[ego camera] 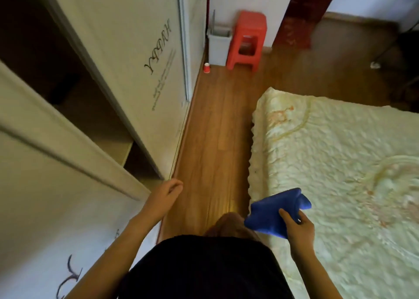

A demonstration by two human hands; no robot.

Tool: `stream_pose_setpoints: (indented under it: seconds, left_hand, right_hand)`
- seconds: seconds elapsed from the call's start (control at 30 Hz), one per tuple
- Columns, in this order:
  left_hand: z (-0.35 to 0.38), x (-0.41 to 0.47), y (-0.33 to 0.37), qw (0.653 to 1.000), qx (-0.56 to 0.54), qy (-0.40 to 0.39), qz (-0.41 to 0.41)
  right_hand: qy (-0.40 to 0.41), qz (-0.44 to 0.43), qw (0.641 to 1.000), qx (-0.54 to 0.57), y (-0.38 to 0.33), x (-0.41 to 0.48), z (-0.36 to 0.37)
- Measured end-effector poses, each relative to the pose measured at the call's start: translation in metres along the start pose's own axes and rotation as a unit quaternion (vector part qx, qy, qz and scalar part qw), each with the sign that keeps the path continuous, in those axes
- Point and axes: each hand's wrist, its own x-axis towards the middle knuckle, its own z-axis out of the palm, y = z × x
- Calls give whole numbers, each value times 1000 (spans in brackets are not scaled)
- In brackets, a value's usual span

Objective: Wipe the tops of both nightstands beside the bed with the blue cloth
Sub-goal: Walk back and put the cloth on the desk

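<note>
Blue cloth (pixel 275 210) is bunched in my right hand (pixel 298 227), thumb on top and the other fingers under the fold, so that hand is closed around it. It hangs over the near edge of the bed (pixel 340 162), just above the quilted cover. My left hand (pixel 169 191) is empty, fingers loosely curled and apart, hovering near the wardrobe (pixel 127 60) on the far side of the aisle from the bed.

I see no nightstand from here. I am standing in the strip of wooden floor (pixel 215 128) that runs alongside the bed, looking toward its foot end, where a red stool (pixel 247 40) and a pale bin (pixel 218 46) stand against the wall well beyond the bed's corner. I judge this a walking step, between or before the wiping.

To do it well, I would keep the cloth gathered tight so no corner drags on the bed cover, and stay clear of the open wardrobe door. Before wiping, I would refold the cloth to a flat pad. The small red cup (pixel 206 68) on the floor, beyond the bed's foot by the wardrobe, is one to step around.
</note>
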Motion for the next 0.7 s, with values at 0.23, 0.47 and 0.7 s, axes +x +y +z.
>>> stream_pose_setpoints:
  seconds: [0.23, 0.47, 0.7]
  left_hand:
    - [-13, 131, 46, 998, -26, 35, -54]
    - [-38, 238, 106, 992, -20, 93, -83]
    - [-54, 341, 177, 988, -31, 123, -88]
  right_hand:
    - [11, 7, 1000, 2, -70, 125, 47]
    - [-48, -17, 998, -28, -182, 256, 111]
    - [-99, -22, 995, -9, -283, 362, 164]
